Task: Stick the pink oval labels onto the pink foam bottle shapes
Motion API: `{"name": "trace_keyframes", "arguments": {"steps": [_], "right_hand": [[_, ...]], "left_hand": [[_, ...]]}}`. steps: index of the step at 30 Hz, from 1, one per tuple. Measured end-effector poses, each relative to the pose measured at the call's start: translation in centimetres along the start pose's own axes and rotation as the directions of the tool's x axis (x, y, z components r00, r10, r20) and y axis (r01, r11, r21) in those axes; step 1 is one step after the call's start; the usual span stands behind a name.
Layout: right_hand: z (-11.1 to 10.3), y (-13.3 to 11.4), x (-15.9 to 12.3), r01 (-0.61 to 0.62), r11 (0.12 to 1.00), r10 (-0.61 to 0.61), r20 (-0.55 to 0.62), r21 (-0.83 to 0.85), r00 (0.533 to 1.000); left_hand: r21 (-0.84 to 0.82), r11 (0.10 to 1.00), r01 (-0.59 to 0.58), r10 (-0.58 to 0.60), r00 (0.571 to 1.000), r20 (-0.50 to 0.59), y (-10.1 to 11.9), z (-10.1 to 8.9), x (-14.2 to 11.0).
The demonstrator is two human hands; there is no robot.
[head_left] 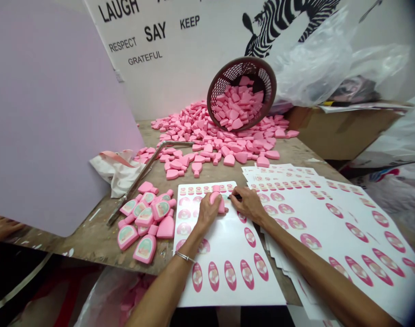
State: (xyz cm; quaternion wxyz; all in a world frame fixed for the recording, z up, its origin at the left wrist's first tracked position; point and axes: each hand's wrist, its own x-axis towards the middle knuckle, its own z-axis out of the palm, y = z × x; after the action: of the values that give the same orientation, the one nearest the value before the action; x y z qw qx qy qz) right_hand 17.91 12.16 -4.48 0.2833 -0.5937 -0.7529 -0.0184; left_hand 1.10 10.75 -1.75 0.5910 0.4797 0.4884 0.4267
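My left hand (207, 212) is closed around a pink bottle-shaped foam piece (216, 196), held upright over a sticker sheet (224, 286). Printed pink labels, round and oval, cover parts of that sheet. Just to the right, my right hand (249, 203) pinches a small dark tool (235, 197) whose tip points at a label beside the pink piece. Its exact kind is too small to make out. To the left of the sheet, several pink bottle pieces (145, 247) with green-edged labels lie piled together.
A brown mesh basket (212, 81) lies tipped among a heap of plain pink pieces (190, 129). Stacked sticker sheets (325, 213) lie at right. A bent metal bar (139, 179) and white cloth bag (117, 175) are at left, near a large pale panel (57, 113). Another person's hand (3, 227) shows at far left.
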Motion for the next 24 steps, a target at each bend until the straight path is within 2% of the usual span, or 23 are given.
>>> {"name": "trace_keyframes", "arguments": {"steps": [5, 13, 18, 22, 24], "right_hand": [[0.0, -0.1, 0.0, -0.03, 1.0, 0.03, -0.051, 0.003, 0.998], [0.1, 0.2, 0.1, -0.049, 0.997, 0.051, -0.033, 0.052, 0.998], [0.2, -0.2, 0.1, -0.051, 0.996, 0.055, -0.063, 0.07, 0.997], [-1.0, -1.1, -0.2, -0.046, 0.994, 0.057, -0.11, 0.101, 0.992], [-2.3, -1.8, -0.5, -0.12, 0.969, 0.152, -0.136, 0.218, 0.979]], "left_hand": [[0.007, 1.0, -0.017, 0.017, 1.0, 0.013, -0.2, -0.1, 0.1], [-0.005, 1.0, -0.022, 0.022, 1.0, 0.004, -0.4, -0.1, 0.0], [-0.032, 0.999, -0.029, 0.029, 1.0, -0.004, -0.3, -0.1, 0.0], [-0.1, 0.995, -0.023, 0.022, 1.0, -0.012, -0.4, -0.1, 0.1], [-0.146, 0.989, -0.022, 0.021, 1.0, -0.01, -0.2, -0.3, -0.2]]}}
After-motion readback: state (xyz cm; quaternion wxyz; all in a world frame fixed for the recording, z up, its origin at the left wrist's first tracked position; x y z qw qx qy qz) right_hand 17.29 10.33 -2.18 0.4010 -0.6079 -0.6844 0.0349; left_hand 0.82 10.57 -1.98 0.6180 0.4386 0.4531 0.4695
